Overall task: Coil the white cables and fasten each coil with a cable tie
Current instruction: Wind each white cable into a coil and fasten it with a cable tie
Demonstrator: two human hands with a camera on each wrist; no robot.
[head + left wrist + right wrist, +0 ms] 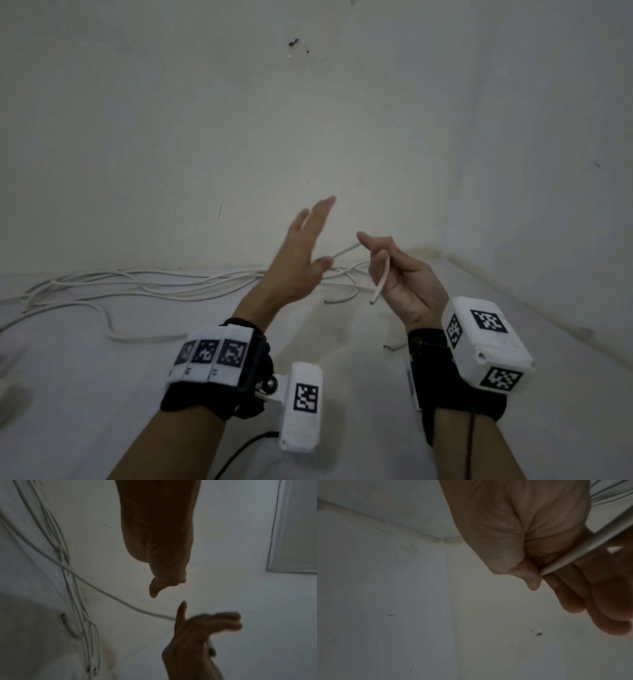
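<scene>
Right hand (402, 277) is pinching the white cable (382, 279) end (far run hiding behind it); left hand (301, 255) is hovering spread, blurred, holding nothing

White cables (137, 291) on white surface (102, 394); black wrist straps (212, 401); black-and-white square markers (306, 397).

two hands (301, 260), one tangle of white cables (144, 286) (strand count unclear), two wrist cameras (303, 394).
</scene>
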